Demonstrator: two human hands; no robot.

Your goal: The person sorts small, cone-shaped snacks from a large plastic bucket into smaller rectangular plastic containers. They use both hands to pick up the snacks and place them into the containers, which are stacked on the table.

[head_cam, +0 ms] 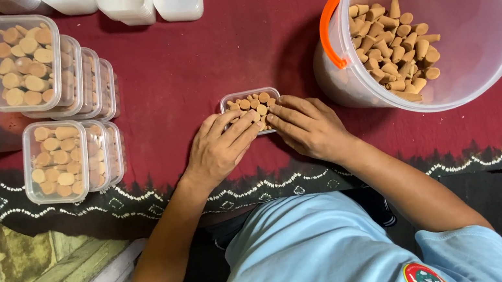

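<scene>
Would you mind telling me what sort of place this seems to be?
Probably a small hand-packing workspace: a clear bucket of tan cones, filled boxes stacked at the side, and both hands at a small open box.

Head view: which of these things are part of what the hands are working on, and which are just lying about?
In hand:
- small clear box of tan cones, under both hands
- left hand and right hand, fingers on the box
- clear bucket of loose cones

Lying about:
- filled boxes stacked at the left
- empty white containers at the top
- maroon cloth
</scene>
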